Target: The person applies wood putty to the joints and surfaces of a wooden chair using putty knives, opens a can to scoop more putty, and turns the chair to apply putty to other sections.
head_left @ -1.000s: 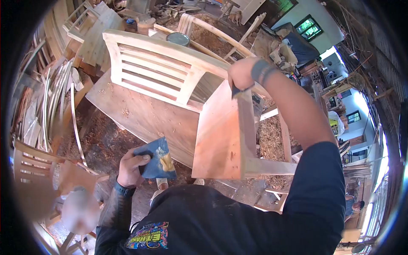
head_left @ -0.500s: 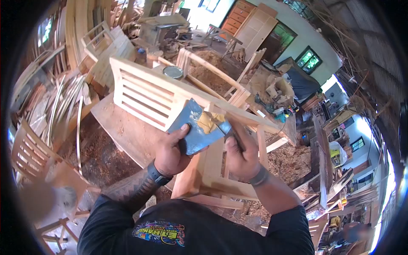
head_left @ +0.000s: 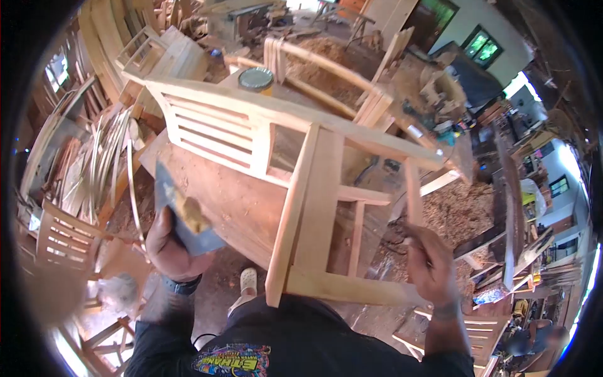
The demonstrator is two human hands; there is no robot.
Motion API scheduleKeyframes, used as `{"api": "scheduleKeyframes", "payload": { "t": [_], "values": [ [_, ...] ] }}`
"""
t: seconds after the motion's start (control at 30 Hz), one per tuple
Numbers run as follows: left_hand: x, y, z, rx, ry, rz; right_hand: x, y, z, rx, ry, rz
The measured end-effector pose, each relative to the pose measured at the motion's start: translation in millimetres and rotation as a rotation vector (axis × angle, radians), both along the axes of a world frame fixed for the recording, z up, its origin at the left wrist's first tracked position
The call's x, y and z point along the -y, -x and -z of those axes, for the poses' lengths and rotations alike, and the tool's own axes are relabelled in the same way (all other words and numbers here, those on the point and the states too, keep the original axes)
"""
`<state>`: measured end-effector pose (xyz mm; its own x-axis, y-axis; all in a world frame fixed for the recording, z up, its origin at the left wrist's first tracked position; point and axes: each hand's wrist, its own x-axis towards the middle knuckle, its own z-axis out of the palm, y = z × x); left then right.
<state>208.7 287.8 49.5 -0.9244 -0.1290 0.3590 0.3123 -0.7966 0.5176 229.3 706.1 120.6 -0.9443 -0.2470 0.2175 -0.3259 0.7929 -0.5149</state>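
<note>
My left hand [head_left: 171, 252] grips a thin blue-grey plate [head_left: 206, 244] at the left, its thumb over the near face. A lump of yellowish putty [head_left: 192, 215] sticks to that plate. At the right, my right hand [head_left: 432, 264] is closed around a putty knife [head_left: 397, 232], whose dark handle shows by the fingers; its blade is blurred. Between my hands stands a pale wooden chair frame [head_left: 317, 207] with a slatted back panel [head_left: 213, 129]. The knife is apart from the plate and close to the frame's right side.
A round tin [head_left: 256, 79] stands behind the slatted panel. Another wooden frame [head_left: 326, 69] lies beyond it. A slatted chair [head_left: 66, 235] and thin wood strips [head_left: 103, 157] are at the left. Wood shavings [head_left: 455, 210] cover the floor at right.
My hands have moved apart: the left went left and down with the plate, the right went right and down with the putty knife, off the putty. The view has shifted, showing more chair frame.
</note>
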Motion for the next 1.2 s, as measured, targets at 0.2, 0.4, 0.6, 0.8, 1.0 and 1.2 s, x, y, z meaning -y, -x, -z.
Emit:
{"api": "scheduleKeyframes", "payload": {
  "t": [0.2,0.4,0.6,0.8,1.0,1.2],
  "values": [
    [42.4,-1.7,61.7,0.245,-0.073,0.13,-21.9,-26.7,62.3,-0.102,0.244,0.172],
    [41.5,22.9,69.1,0.227,-0.098,0.264,-30.7,-34.4,64.1,-0.129,0.101,0.228],
    [33.7,27.5,73.7,0.213,-0.112,0.303,-27.3,-28.1,56.7,-0.124,0.039,0.209],
    [28.4,13.6,73.9,0.183,-0.018,0.251,-23.1,-3.5,39.0,0.054,0.323,-0.003],
    [26.2,-12.3,47.7,0.225,0.07,0.09,31.7,56.8,19.5,0.52,0.673,-0.138],
    [32.5,-58.2,27.7,0.313,0.056,-0.134,71.8,80.4,54.0,0.75,0.732,-0.37]
  ]
}}
